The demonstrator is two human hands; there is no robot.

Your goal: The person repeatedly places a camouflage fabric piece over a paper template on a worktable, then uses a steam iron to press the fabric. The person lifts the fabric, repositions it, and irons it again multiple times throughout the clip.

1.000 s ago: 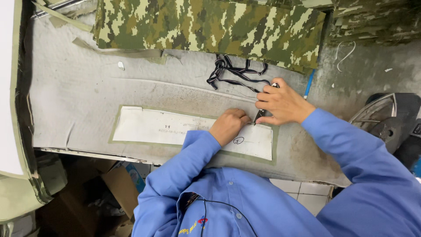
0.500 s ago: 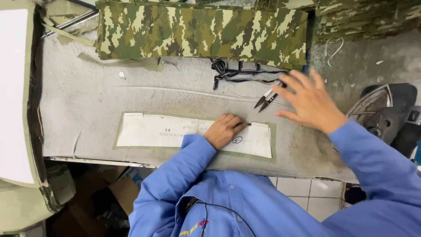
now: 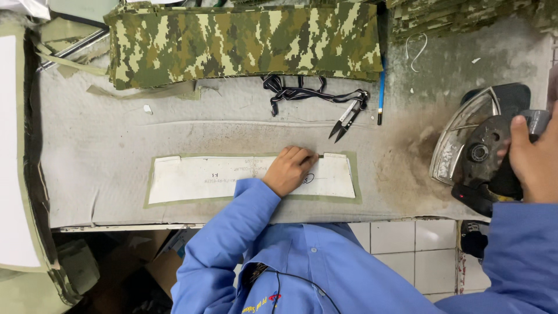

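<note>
A long white paper template lies on an olive fabric strip on the grey padded table. My left hand presses down on the template near its right end, fingers curled. Far to the right, my right hand grips the black handle of a clothes iron that rests on its side on the table. Small thread snips lie on the table between the two hands, tied to a black cord.
A stack of camouflage fabric pieces runs along the far edge, with more at the top right. A blue pen lies beside the snips. Olive fabric and a white sheet sit at the left. The table's front edge drops to boxes and tiles.
My right hand let go of the snips, which now lie on the table, and moved right to take hold of the iron's handle. My left hand stayed on the template.
</note>
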